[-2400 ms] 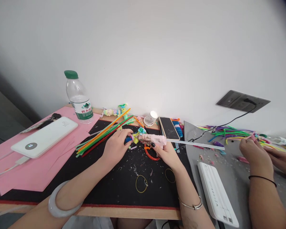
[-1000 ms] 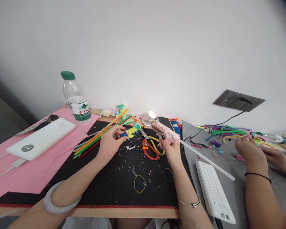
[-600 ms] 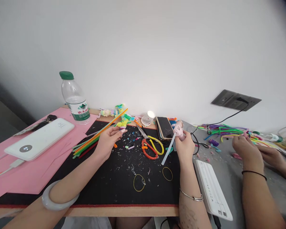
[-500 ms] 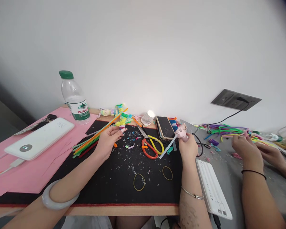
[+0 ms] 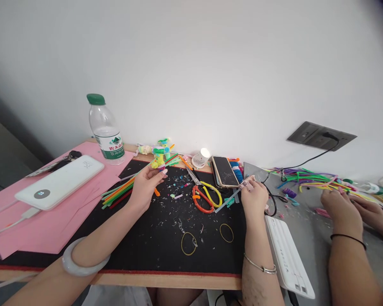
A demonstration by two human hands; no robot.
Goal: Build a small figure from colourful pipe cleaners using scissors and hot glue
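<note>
My left hand (image 5: 145,189), a pale bangle on its wrist, pinches a small fuzzy pipe-cleaner figure (image 5: 159,159) in yellow and green above the black mat. Beneath that hand lies a bundle of coloured pipe cleaners (image 5: 119,192). At the mat's right edge my right hand (image 5: 255,199) is wrapped round a pale pink glue gun (image 5: 247,182), mostly hidden by the fingers. A translucent glue stick (image 5: 226,203) juts from its left end, over the handles of the scissors (image 5: 206,197). The two hands are well apart.
A phone (image 5: 225,171), paper cup (image 5: 201,158) and water bottle (image 5: 107,134) stand toward the wall. White power banks (image 5: 62,182) lie left and right. Rubber bands (image 5: 226,233) and scraps dot the mat (image 5: 147,250). Another person's hands (image 5: 343,208) work at right.
The view has shifted slightly, moving everything rightward in the picture. My right hand has turned the glue gun, which now shows less above the fingers. My left hand still holds the figure, now more upright.
</note>
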